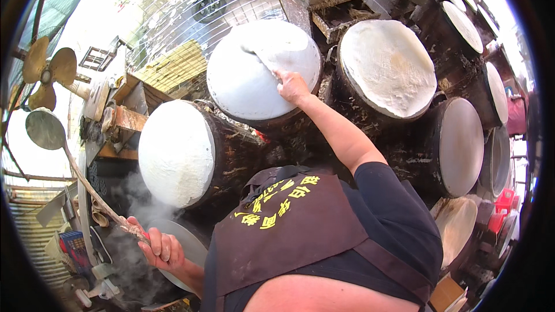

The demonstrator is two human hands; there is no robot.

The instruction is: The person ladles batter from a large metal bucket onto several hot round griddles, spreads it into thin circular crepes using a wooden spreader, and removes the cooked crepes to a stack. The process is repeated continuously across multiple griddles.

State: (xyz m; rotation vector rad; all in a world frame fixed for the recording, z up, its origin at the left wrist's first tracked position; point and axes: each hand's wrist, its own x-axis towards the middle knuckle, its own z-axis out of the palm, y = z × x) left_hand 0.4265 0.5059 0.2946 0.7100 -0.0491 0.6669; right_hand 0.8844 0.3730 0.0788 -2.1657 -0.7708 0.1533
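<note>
The left hand (165,249) is wrapped around the handle of a long ladle (46,129), whose bowl rises up and to the left of that hand, well apart from the drums. The right hand (292,88) reaches out ahead to a white sheet (283,49) on a round drum top; its fingers bunch at a folded edge that runs up and left from them, though I cannot tell whether they pinch the fold or only press on it. The sheet looks thin, light, soft and moist, so it would probably stretch or tear if pulled at one spot; a loose edge, taken between thumb and flat fingers, seems the safest hold. The ladle looks stiff and, on so long a handle, likely bowl-heavy; it is best gripped firmly on the shaft, where caked residue may make it slick or rough. To the right of the right hand stands another drum with a pale sheet (384,66), and ahead of the left hand a third white top (176,153). Steam (136,196) drifts just beyond the left hand.
</note>
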